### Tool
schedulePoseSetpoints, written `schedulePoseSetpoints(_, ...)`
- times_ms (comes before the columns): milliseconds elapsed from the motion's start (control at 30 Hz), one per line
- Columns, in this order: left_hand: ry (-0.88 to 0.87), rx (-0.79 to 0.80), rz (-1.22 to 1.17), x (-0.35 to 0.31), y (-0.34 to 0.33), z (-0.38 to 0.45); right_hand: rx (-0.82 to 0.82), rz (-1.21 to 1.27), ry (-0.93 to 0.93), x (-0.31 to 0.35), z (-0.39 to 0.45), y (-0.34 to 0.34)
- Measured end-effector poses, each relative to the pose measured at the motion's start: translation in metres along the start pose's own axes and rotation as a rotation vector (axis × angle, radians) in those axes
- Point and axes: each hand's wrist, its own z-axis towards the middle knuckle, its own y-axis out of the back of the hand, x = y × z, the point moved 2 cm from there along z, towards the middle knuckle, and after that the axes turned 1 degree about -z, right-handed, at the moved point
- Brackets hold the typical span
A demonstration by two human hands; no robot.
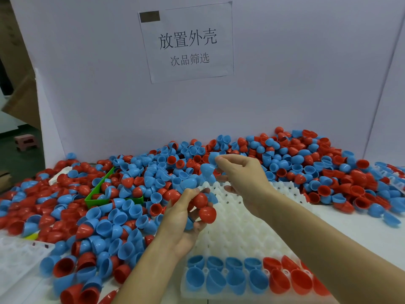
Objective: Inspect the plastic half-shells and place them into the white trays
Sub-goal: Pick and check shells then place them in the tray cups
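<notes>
A big heap of red and blue plastic half-shells (140, 189) covers the table. My left hand (184, 218) grips a bunch of them, red shells (207, 213) showing with blue ones underneath, over the left edge of the white tray (238, 229). My right hand (243, 172) is raised above the tray's far end and pinches a blue half-shell (213, 157), with another blue shell (207, 170) against its fingers. In the tray's two nearest rows sit several blue shells (219, 275) and red shells (289, 277), open side up.
A green bin (96, 199) lies half buried in the heap at left. Another white tray (17, 253) lies at the lower left, and a third tray (394, 178) shows at the right edge. A white board with a paper sign (188, 42) closes off the back.
</notes>
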Motion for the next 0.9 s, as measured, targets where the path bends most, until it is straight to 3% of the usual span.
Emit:
schedulePoseSetpoints(200,-0.015,0.019,-0.023,-0.007,0.003,0.001,-0.06,0.134,-0.084,0.001,0.0,0.023)
schedulePoseSetpoints(367,-0.053,0.036,-0.027,-0.008,0.005,0.003,-0.083,0.457,-0.25,-0.004,-0.005,0.064)
schedulePoseSetpoints(600,-0.075,0.028,0.003,-0.007,0.007,0.005,-0.104,0.576,-0.228,-0.012,-0.015,0.135)
schedulePoseSetpoints(767,-0.083,0.028,0.026,-0.006,0.012,0.01,-0.052,0.25,-0.143,-0.01,-0.033,0.172)
schedulePoseSetpoints(900,-0.122,0.045,0.055,-0.004,0.023,0.026,0.035,-0.544,-0.011,0.001,-0.049,0.194)
